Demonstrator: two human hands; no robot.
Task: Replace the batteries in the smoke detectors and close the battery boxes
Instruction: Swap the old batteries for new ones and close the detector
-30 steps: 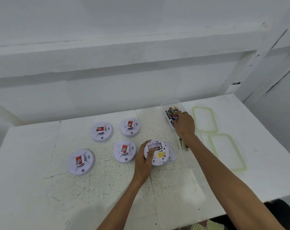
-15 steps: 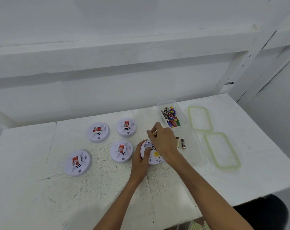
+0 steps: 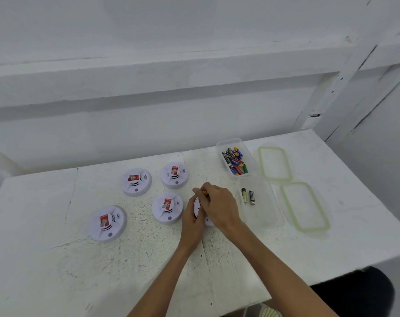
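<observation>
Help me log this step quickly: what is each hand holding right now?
Left hand: grips the edge of the smoke detector being worked on.
Right hand: pinches a battery over that detector.

Bright even light, soft shadows, wide-angle bowing

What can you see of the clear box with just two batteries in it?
The clear box is a see-through rectangular plastic tub, open on top, flat on the white table. A yellowish battery and a black battery lie side by side at its far end. Its far end meets a second tub of batteries; a green-rimmed lid lies to its right. The right hand works just left of it.
</observation>
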